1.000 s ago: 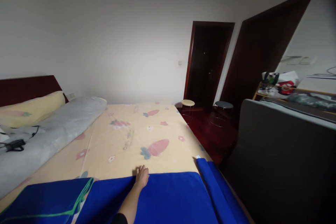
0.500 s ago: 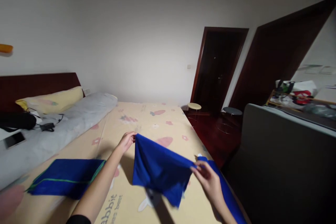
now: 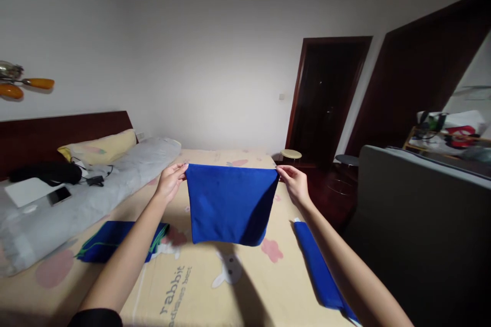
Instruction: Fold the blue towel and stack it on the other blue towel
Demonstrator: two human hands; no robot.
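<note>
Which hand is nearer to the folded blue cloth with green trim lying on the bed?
Left. The left hand pinches the held blue cloth above and right of the folded blue cloth; the right hand grips the opposite corner, farther right.

Layout, all positions taken from the bed (image 3: 215, 286).

Held cloth (image 3: 229, 203) hangs above the bed's middle, left hand (image 3: 169, 182) at its left top corner, right hand (image 3: 294, 184) at its right. Folded cloth (image 3: 115, 240) lies on the bed, left of the held one; rolled cloth (image 3: 318, 271) lies along the bed's right edge. Pillows (image 3: 95, 184) sit at the bed's left end, against the headboard (image 3: 57, 133); phone (image 3: 58, 195) on them. Stools (image 3: 290, 154) stand beyond the bed's far right corner, before the doorway (image 3: 326, 97).
</note>
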